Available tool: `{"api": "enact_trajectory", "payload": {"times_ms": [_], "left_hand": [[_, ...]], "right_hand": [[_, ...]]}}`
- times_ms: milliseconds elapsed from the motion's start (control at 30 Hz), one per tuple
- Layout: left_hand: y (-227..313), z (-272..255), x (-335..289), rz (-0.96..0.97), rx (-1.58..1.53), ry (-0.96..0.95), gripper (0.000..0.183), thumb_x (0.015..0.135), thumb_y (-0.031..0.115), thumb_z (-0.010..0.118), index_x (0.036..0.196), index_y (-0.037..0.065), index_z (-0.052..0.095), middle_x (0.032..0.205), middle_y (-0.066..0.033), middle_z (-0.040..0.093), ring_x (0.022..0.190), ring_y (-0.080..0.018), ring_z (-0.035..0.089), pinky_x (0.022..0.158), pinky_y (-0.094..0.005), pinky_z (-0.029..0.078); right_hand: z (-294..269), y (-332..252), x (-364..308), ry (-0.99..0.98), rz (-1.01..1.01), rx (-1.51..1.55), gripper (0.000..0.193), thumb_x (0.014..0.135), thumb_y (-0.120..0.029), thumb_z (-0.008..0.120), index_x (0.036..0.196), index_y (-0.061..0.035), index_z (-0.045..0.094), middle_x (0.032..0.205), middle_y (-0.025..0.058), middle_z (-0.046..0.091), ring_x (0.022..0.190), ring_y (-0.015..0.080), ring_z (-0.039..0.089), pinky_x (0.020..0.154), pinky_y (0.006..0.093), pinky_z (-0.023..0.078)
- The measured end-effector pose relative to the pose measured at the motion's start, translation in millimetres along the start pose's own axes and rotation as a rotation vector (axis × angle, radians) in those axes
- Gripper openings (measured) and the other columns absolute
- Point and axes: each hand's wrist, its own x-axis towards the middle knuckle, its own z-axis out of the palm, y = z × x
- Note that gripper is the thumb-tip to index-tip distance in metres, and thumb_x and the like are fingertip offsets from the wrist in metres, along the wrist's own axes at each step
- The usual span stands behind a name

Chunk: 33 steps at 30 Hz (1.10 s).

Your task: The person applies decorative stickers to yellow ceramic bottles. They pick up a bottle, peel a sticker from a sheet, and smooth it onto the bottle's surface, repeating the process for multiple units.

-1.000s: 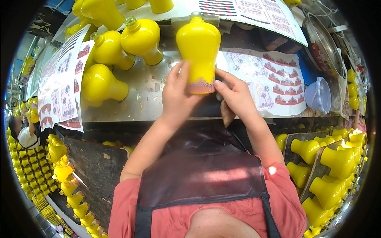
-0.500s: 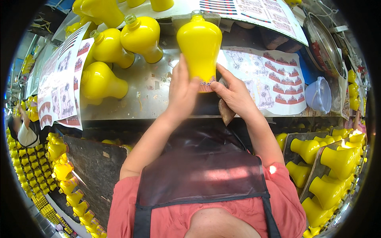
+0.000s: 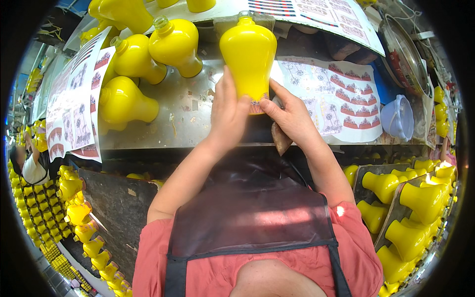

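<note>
A glossy yellow bottle [image 3: 247, 54] with a clear neck lies before me on the metal worktable [image 3: 183, 111], its neck pointing away and its narrow base toward me. My left hand [image 3: 229, 116] presses along its left side near the base, thumb on the surface. From the right, my right hand [image 3: 291, 114] grips the base, its thumb on a patterned reddish decal band [image 3: 256, 107] that wraps the bottom. Part of the band is hidden by my thumbs. Beside my right palm shows a brownish wedge-shaped piece [image 3: 281, 139]; I cannot tell whether I hold it.
Several yellow bottles, one lying on its side [image 3: 126, 101], are at the left behind hanging decal sheets [image 3: 74, 109]. Another decal sheet [image 3: 349, 101] lies right of my hands, near a pale blue bucket [image 3: 397, 119]. Boards of yellow bottles [image 3: 381, 185] flank me; another person [image 3: 34, 168] is far left.
My right thumb has shifted slightly left across the decal band. Both hands stay on the bottle, which has barely moved.
</note>
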Motion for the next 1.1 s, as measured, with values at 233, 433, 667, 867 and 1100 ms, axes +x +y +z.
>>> {"api": "enact_trajectory", "payload": {"times_ms": [233, 433, 667, 867, 1100], "left_hand": [[1.6, 1.6, 0.6, -0.005, 0.049, 0.014, 0.071, 0.108, 0.024, 0.044, 0.162, -0.008, 0.011, 0.156, -0.0248, 0.034, 0.145, -0.0381, 0.036, 0.122, -0.0422, 0.026], [2.3, -6.9, 0.5, -0.112, -0.206, 0.001, 0.071, 0.101, 0.023, 0.048, 0.16, -0.006, 0.022, 0.151, -0.0284, 0.04, 0.139, -0.0435, 0.041, 0.119, -0.0461, 0.031], [0.6, -1.4, -3.9, 0.027, -0.024, 0.033, 0.07, 0.103, 0.023, 0.05, 0.161, -0.005, 0.021, 0.151, -0.0279, 0.04, 0.139, -0.0432, 0.041, 0.118, -0.0472, 0.031], [3.5, -2.6, -3.6, -0.007, 0.002, -0.021, 0.069, 0.107, 0.022, 0.045, 0.162, -0.007, 0.015, 0.158, -0.0264, 0.032, 0.147, -0.0398, 0.033, 0.122, -0.0444, 0.025], [6.6, -3.4, -4.0, 0.001, 0.021, -0.034, 0.068, 0.109, 0.022, 0.042, 0.162, -0.009, 0.013, 0.159, -0.0264, 0.031, 0.149, -0.0388, 0.032, 0.123, -0.0428, 0.023]], "right_hand": [[-0.3, 0.2, -0.1, -0.007, 0.0, -0.031, 0.068, 0.095, -0.038, 0.069, 0.15, -0.003, 0.05, 0.117, 0.0238, 0.072, 0.106, 0.0276, 0.07, 0.095, 0.0364, 0.051], [-3.7, 3.2, -1.4, -0.04, 0.028, 0.174, 0.061, 0.1, -0.031, 0.065, 0.153, -0.0046, 0.049, 0.119, 0.0183, 0.072, 0.108, 0.018, 0.067, 0.096, 0.0327, 0.051], [-0.4, 9.0, 0.6, -0.007, -0.045, 0.09, 0.061, 0.099, -0.029, 0.067, 0.153, -0.0056, 0.049, 0.112, 0.0136, 0.073, 0.095, 0.0139, 0.067, 0.088, 0.0307, 0.053], [-0.4, 9.5, -0.9, -0.035, 0.059, 0.134, 0.061, 0.098, -0.028, 0.067, 0.152, -0.0054, 0.05, 0.112, 0.0139, 0.073, 0.094, 0.0145, 0.067, 0.088, 0.0308, 0.053], [-0.4, 6.9, -0.4, -0.021, 0.016, 0.09, 0.062, 0.098, -0.029, 0.067, 0.152, -0.005, 0.05, 0.112, 0.0158, 0.073, 0.093, 0.0156, 0.067, 0.087, 0.0312, 0.053]]}}
